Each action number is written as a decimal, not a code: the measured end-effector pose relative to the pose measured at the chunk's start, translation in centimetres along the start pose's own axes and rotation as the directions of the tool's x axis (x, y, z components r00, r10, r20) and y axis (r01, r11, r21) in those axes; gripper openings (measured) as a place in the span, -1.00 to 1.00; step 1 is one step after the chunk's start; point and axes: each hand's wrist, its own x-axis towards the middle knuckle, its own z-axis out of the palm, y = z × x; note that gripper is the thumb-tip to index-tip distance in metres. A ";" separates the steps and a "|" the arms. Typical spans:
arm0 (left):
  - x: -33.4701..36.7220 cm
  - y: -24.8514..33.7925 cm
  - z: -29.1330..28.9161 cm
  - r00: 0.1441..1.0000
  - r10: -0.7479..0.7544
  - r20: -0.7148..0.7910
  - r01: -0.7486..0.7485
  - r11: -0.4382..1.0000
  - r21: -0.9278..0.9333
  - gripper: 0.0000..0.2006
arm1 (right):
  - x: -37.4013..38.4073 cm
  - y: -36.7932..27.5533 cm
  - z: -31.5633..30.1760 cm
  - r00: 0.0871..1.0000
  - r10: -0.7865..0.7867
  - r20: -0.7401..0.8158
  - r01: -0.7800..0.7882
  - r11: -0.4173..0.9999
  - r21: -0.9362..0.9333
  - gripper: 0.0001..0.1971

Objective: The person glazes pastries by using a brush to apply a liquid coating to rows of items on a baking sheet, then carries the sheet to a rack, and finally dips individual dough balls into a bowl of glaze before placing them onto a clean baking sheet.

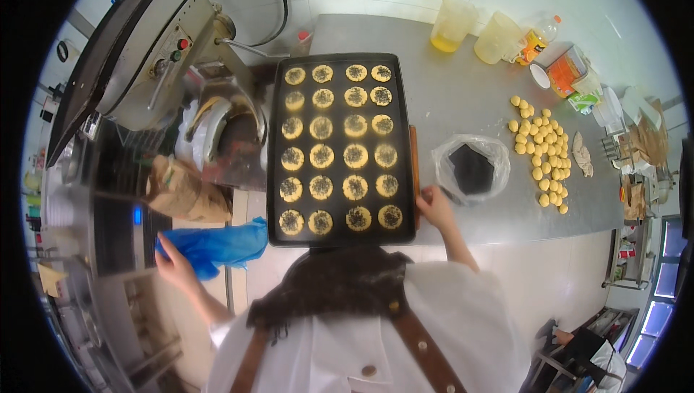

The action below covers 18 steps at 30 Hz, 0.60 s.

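My left hand (174, 263) is closed on the end of a crumpled blue plastic bag (217, 243), held out left of the tray's near corner. A dark baking tray (338, 176) lies in front of me at the table's left end, its near edge close to my apron. Rows of flat round yellow cookies (321, 155) topped with dark seeds fill it. Along the tray's right side runs a wooden stick (414, 162). My right hand (436, 209) has its fingers curled at the stick's near end, close to the tray's edge; the fingertips are partly hidden.
Right of the tray stands a bowl of dark seeds (471, 169) lined with clear plastic. Farther right lie many dough balls (542, 147). Plastic jugs (454, 24) and a bottle (538, 39) line the wall. A mixer (155, 53) and brown paper bag (189, 191) stand left.
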 end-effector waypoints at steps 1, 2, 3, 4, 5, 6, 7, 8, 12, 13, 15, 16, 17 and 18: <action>0.1 -0.2 0.1 1.000 0.008 0.004 -0.008 1.000 -0.010 -0.62 | 0.3 0.7 0.2 0.999 -0.038 0.008 0.038 0.999 0.012 -0.60; 0.1 -0.1 0.2 1.000 0.014 0.006 -0.013 1.000 -0.019 -0.62 | 0.4 1.3 0.2 0.997 -0.074 0.014 0.074 0.997 0.023 -0.59; 0.0 0.2 0.4 1.000 0.019 0.009 -0.019 0.999 -0.027 -0.62 | 0.5 1.9 0.1 0.994 -0.109 0.018 0.108 0.994 0.034 -0.58; 0.0 0.4 0.5 1.000 0.025 0.012 -0.025 0.999 -0.037 -0.62 | 0.6 2.5 0.1 0.996 -0.094 0.005 0.094 0.995 -0.032 -0.57; 0.1 0.4 0.5 0.999 0.032 0.024 -0.031 0.999 -0.026 -0.62 | 0.7 2.2 -0.2 0.997 -0.080 -0.006 0.079 0.992 -0.098 -0.56; 0.1 0.4 0.5 0.999 0.038 0.036 -0.038 0.999 -0.015 -0.62 | 0.6 2.1 -0.4 0.998 -0.066 -0.017 0.063 0.985 -0.164 -0.55; 0.1 0.3 0.4 0.998 0.045 0.048 -0.045 0.999 -0.005 -0.62 | 0.3 2.3 -0.5 0.996 -0.070 -0.064 0.054 0.975 -0.216 -0.55; 0.1 0.3 0.4 0.998 0.034 0.053 -0.033 0.999 -0.024 -0.61 | 0.3 2.3 -0.9 0.991 -0.080 -0.110 0.047 0.962 -0.269 -0.54; 0.0 0.4 -0.1 0.999 0.004 0.045 -0.003 1.000 -0.011 -0.60 | -1.1 1.5 -1.7 0.997 0.003 -0.077 -0.018 0.979 -0.202 -0.50; 0.0 0.3 -0.2 0.999 0.000 0.036 0.000 1.000 0.015 -0.59 | -1.3 1.1 -1.7 0.991 -0.057 -0.124 0.023 0.965 -0.260 -0.50; 0.4 -0.5 0.2 0.999 0.003 0.047 -0.003 1.000 0.003 -0.59 | -1.6 0.1 -1.4 0.962 -0.169 -0.217 0.078 0.925 -0.373 -0.49; 0.6 -0.8 0.4 0.999 0.005 0.053 -0.005 1.000 -0.003 -0.59 | -1.1 -0.1 -1.1 0.970 -0.126 -0.206 0.036 0.920 -0.391 -0.49; 0.7 -0.9 0.9 0.997 0.025 0.077 -0.026 1.000 0.009 -0.60 | -0.2 -0.1 -0.8 0.977 -0.081 -0.198 -0.008 0.912 -0.410 -0.50; 0.9 -1.0 1.2 0.994 0.044 0.097 -0.046 0.999 0.024 -0.61 | 0.5 -0.5 -0.8 0.982 -0.039 -0.186 -0.045 0.902 -0.429 -0.50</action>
